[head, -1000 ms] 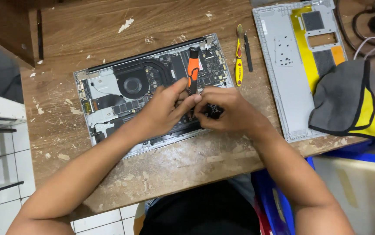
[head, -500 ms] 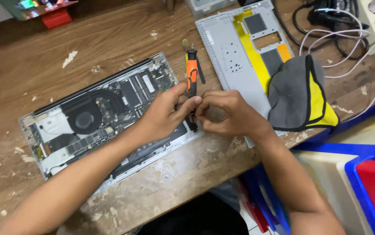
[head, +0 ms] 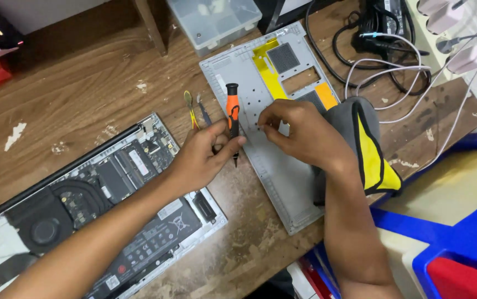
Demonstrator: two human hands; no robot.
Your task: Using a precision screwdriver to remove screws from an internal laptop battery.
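Nearest lies the opened laptop (head: 100,205) on the wooden surface (head: 72,94). Left hand (head: 202,158), fingers closed, grips an orange screwdriver (head: 232,119) upright; right hand (head: 299,133) pinches fingertips over the grey cover panel (head: 271,166). Beyond sit cables (head: 382,61).

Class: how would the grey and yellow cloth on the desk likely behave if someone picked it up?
The cloth lies slumped in folds over the cover panel, so it would likely be floppy. It looks thin, so probably light and unlikely to roll.
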